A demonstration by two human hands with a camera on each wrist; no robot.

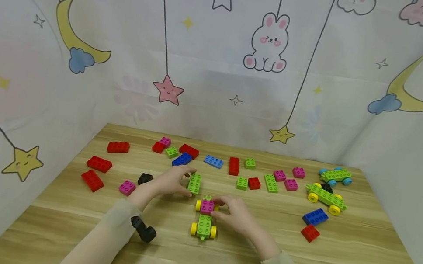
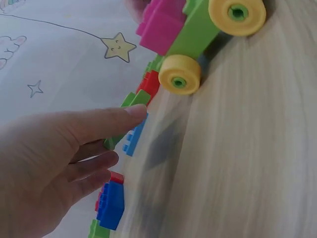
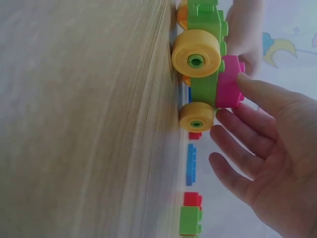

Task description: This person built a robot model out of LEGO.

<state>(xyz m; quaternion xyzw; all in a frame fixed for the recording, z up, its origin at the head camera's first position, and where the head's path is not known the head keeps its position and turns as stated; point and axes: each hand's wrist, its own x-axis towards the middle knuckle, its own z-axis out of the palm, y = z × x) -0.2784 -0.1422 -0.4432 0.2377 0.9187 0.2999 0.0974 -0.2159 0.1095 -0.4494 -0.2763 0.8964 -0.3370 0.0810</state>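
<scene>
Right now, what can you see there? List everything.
Table: one, brown, under the toys
Backdrop: one, white, behind the table
Cars: three, green, one front centre, two right
Red blocks: eight, red, across the table
Pink blocks: six, pink, five loose on table, one on front car
Green blocks: five, green, four loose on table, one held
Blue blocks: three, blue, two back, one right
Black pieces: two, black, one left, one right
Gadgets: two, black, one per wrist
Sleeves: two, beige, on forearms
Left hand: one, bare, holding a green block
Right hand: one, bare, touching front car's pink block
</scene>
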